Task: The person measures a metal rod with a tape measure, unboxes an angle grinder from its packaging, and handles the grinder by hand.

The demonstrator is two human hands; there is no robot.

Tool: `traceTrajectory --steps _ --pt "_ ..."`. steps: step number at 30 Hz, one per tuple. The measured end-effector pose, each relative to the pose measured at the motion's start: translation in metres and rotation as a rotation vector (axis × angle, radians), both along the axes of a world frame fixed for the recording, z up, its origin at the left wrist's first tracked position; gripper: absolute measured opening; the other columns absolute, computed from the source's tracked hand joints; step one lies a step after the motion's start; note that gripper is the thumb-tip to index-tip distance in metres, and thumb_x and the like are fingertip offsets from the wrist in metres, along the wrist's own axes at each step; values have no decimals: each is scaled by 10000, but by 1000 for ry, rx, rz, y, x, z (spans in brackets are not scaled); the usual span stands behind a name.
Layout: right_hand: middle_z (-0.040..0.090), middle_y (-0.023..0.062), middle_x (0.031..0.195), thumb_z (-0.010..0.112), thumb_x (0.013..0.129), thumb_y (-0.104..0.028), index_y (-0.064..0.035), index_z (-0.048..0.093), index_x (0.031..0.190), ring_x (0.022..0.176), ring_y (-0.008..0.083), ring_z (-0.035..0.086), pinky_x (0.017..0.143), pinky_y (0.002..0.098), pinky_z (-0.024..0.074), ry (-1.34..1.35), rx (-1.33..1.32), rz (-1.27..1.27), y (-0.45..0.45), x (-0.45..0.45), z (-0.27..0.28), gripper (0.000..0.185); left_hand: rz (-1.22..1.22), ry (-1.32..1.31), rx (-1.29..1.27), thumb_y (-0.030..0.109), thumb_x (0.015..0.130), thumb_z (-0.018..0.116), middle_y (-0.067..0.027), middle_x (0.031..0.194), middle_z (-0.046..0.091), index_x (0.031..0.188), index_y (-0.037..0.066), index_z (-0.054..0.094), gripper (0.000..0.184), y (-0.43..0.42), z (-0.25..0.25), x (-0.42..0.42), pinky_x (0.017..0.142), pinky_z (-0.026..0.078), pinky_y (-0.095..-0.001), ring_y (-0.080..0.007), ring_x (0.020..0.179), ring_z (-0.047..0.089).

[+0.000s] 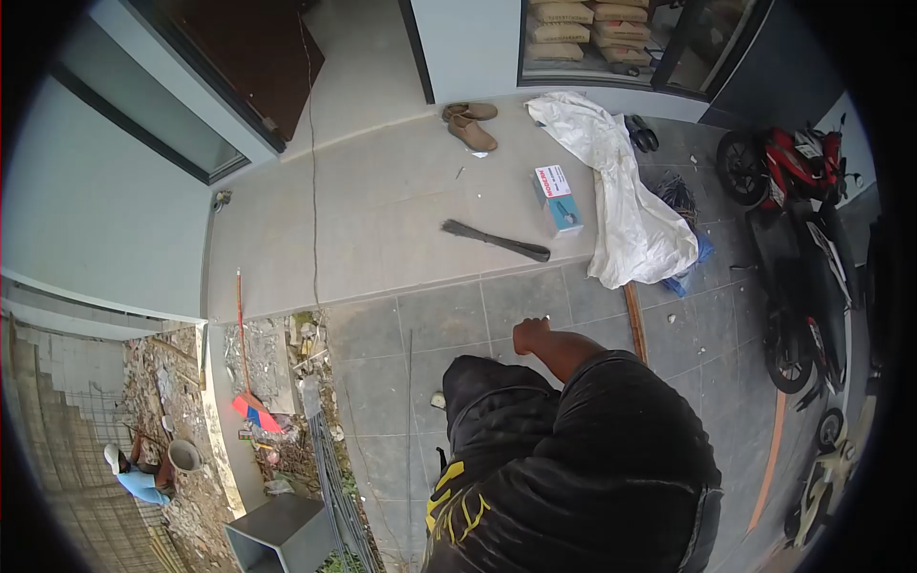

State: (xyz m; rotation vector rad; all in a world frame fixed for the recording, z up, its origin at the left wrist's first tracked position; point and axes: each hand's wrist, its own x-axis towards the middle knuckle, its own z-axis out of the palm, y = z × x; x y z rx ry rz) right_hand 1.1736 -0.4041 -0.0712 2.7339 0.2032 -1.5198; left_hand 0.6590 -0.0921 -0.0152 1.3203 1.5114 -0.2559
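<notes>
My right hand (pixel 531 336) is curled closed over the grey floor tiles, below the edge of the raised step. Whatever is inside the fingers, if anything, is hidden. My left hand is out of sight, behind my black shirt and raised knee or beyond the frame. On the step ahead of the right hand lies a bundle of dark thin wire (pixel 497 241). Beside it stands a white and teal box (pixel 559 201) marked MODERN, with a power tool pictured on it. A thin dark rod (pixel 411 382) lies on the tiles left of my knee.
A white sack (pixel 650 229) drapes over the step edge. Brown shoes (pixel 471 132) sit near the doorway. Motorcycles (pixel 807 258) line the right side. Long metal rods (pixel 334 477), a red-handled broom (pixel 241 334) and rubble lie left. A person (pixel 141 477) crouches beside a bucket (pixel 184 456).
</notes>
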Motion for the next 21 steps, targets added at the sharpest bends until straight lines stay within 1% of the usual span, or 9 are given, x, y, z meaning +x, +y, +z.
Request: traceTrajectory --steps 1,3,4,7,10,12,18,19,21 --pt "594 204 1301 653 790 -172 -51 693 1168 1244 374 557 1049 582 380 3 3 -32 -13 -14 -5 399 -30 -3 6 158 831 746 -148 960 670 1152 -33 531 431 5 1 -5 671 548 -336 -213 764 657" --pt "592 190 1340 693 805 -280 -57 668 1219 1273 360 554 1045 567 406 -12 16 -202 -38 -49 -12 471 -100 -5 14 157 832 745 -148 961 670 1155 -33 530 432 12 0 -17 672 548 -336 -213 765 658" --pt "592 190 1340 693 805 -280 -57 668 1219 1273 360 554 1045 567 406 -7 8 -225 -52 -70 -12 471 -129 -6 14 156 832 744 -148 962 670 1156 -33 530 432 13 -1 -23 673 548 -336 -213 766 658" --pt "601 167 1351 736 780 -506 -85 615 1299 1258 362 567 1014 566 438 81 54 -231 -96 -136 -11 679 -236 -8 6 155 834 742 -148 964 670 1161 -33 530 433 12 -7 -36 674 549 -336 -212 768 658" --pt "609 152 1344 712 806 -489 -94 624 1291 1264 352 565 1016 566 437 96 6 -314 -156 -187 -6 632 -329 -7 -23 153 836 740 -148 966 670 1166 -33 529 434 4 -20 -36 676 549 -336 -212 770 659" --pt "602 136 1362 682 834 -367 -96 633 1295 1283 326 557 1065 542 390 94 -42 -472 -194 -215 12 538 -380 -5 -42 152 837 739 -148 967 670 1169 -33 529 435 -2 -28 -28 677 549 -336 -212 772 659" --pt "590 135 1381 621 851 -234 -108 615 1320 1321 314 531 1088 515 373 71 -169 -770 -270 -274 11 486 -582 -49 -73 149 840 736 -148 971 671 1178 -33 528 437 -25 -46 25 680 549 -336 -212 776 660" --pt "590 135 1381 621 851 -234 -108 615 1320 1321 314 531 1088 515 373 58 -166 -793 -274 -279 6 486 -607 -56 -78 149 840 735 -148 972 671 1180 -33 528 438 -30 -46 36 681 549 -336 -212 777 660" --pt "615 113 1356 693 826 -442 -114 635 1297 1270 327 571 1066 554 393 23 -160 -823 -275 -283 -4 577 -654 -64 -88 148 841 734 -147 973 671 1183 -33 527 438 -37 -46 54 682 549 -336 -211 779 660"
